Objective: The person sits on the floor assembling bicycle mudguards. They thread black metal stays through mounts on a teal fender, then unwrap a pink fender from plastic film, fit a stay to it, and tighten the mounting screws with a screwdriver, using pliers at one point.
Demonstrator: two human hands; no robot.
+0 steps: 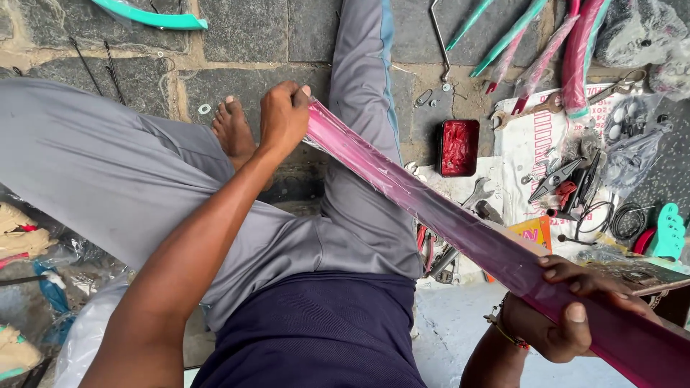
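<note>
- The left hand [284, 115] is closed in a fist around the far end of a long pink strip [438, 215] wrapped in clear plastic.
- The right hand [575, 305] grips the strip's near end, thumb on top, fingers curled under.
- The strip slants across the person's lap, above grey trousers [144, 187].
- A red tin [458, 147] and pliers [557, 178] lie on the stone floor [244, 29] beyond.

Soft even daylight, sharp focus

Grey stone-block floor [244, 29] with sandy joints, in flat daylight.
</note>
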